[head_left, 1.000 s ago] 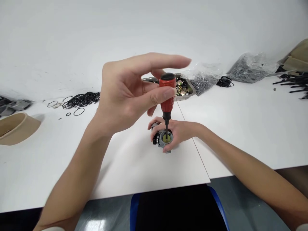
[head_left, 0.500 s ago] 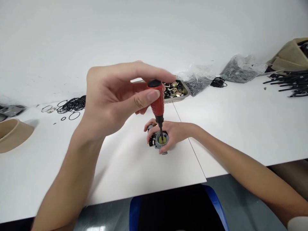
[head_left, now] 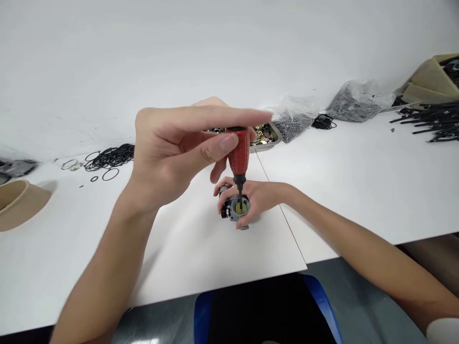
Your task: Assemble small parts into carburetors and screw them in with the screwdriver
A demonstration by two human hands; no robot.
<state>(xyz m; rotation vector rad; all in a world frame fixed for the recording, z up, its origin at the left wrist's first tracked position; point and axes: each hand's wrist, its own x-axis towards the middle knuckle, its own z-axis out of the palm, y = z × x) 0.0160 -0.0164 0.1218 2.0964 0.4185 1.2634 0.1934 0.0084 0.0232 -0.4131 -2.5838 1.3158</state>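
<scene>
My left hand [head_left: 179, 148] is raised over the white table [head_left: 358, 181] and pinches the red handle of a screwdriver [head_left: 239, 155] between thumb and fingers. The screwdriver stands nearly upright, its black tip down in the yellow-green centre of a small grey metal part [head_left: 236, 209]. My right hand [head_left: 260, 198] wraps around that part from the right and holds it on the table. The fingers hide much of the part's body.
A metal tray of small brass pieces [head_left: 263, 136] sits behind my hands, beside bags of dark small parts [head_left: 296, 119] [head_left: 358, 102]. Black rubber rings [head_left: 107, 157] lie at the left, a tan container [head_left: 17, 203] at far left, black rods [head_left: 430, 124] at far right. A blue chair edge [head_left: 319, 301] is below.
My left hand and the screwdriver sank lower toward the part, and the fingers shifted round the handle. The right hand kept its hold. The view drifted slightly.
</scene>
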